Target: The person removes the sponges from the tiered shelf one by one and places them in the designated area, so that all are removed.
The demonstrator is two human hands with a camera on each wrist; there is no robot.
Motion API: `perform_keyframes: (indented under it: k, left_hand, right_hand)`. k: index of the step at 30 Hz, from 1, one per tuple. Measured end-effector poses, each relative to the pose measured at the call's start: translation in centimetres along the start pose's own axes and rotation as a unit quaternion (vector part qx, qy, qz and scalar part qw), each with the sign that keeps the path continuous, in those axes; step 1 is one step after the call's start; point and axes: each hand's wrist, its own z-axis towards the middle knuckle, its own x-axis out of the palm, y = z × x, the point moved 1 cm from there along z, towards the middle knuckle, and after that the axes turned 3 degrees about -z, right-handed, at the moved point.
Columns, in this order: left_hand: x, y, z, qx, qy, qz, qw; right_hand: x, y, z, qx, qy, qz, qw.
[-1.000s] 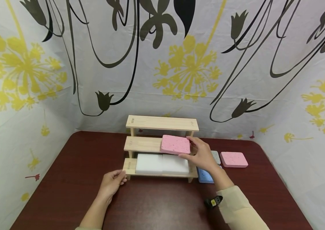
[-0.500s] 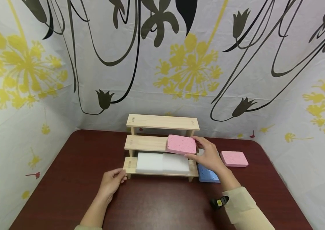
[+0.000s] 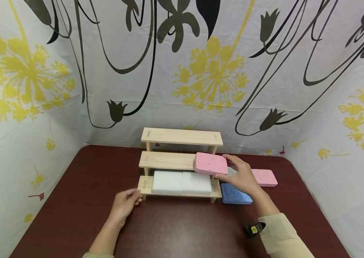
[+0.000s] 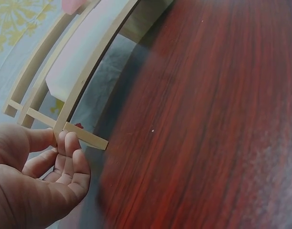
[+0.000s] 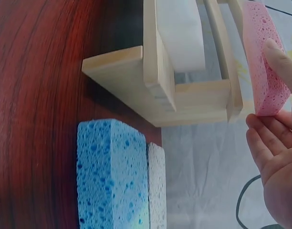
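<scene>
A three-tier wooden step shelf (image 3: 167, 159) stands toward the back of the table. My left hand (image 3: 124, 207) pinches the left end of its lowest tier between thumb and fingers, as the left wrist view (image 4: 46, 171) also shows. On the right, my right hand (image 3: 241, 176) grips a pink sponge (image 3: 211, 163) by its right side, thumb on one edge and fingers on the other. In the head view this sponge overlaps the right end of the middle tier. Two white sponge blocks (image 3: 168, 182) lie side by side on the lowest tier.
Right of the shelf lie a blue sponge (image 3: 235, 194), a grey sponge (image 3: 231, 172) partly hidden by my right hand, and another pink sponge (image 3: 264, 178). The dark red tabletop (image 3: 175, 229) ends at a flower-patterned cloth (image 3: 130, 86) behind and beside it.
My right hand has moved rightward with the pink sponge along the middle tier, showing more of the blue sponge. My left hand has kept its place on the shelf.
</scene>
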Motion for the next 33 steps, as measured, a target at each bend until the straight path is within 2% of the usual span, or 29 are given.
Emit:
perform_keyframes:
  k: [23,33]
  left_hand:
    - [0.0,0.0,0.2,-0.006,0.003,-0.002,1.0]
    - [0.0,0.0,0.2,-0.007,0.008,-0.001,0.9999]
  right_hand:
    - [-2.5,-2.3,-1.9,0.014,0.014,-0.001,0.9998]
    - [-3.3,-3.3,-2.7,-0.002,0.005,-0.018,0.9998]
